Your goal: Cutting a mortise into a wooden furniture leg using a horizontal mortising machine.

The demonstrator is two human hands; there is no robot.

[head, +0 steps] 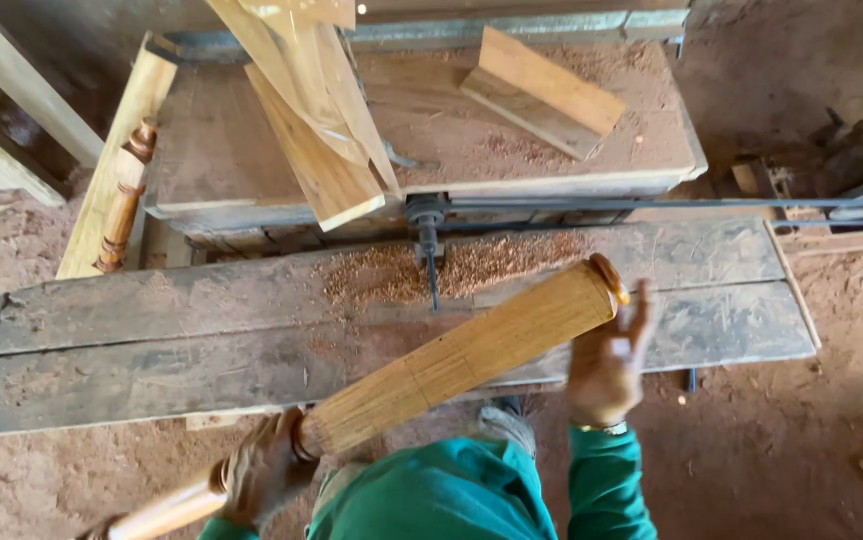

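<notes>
left hand [264,470] gripping, right hand [607,360] open, raised

Green long sleeves [607,480], metal wristband [604,428] on right wrist.

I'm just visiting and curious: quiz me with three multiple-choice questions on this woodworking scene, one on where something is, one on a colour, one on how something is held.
1. Where does the heap of sawdust lie?
A. on the grey plank bench
B. on the green sleeve
C. on the red dirt floor only

2. What colour are the person's sleeves?
A. yellow
B. green
C. white

3. How is the long turned wooden post held?
A. lying flat on the bench
B. standing upright
C. slanted, one hand at each end

Answers: 1 A, the sawdust sits on the bench. 2 B, sleeve is green. 3 C, left hand and right hand support the post.
</notes>
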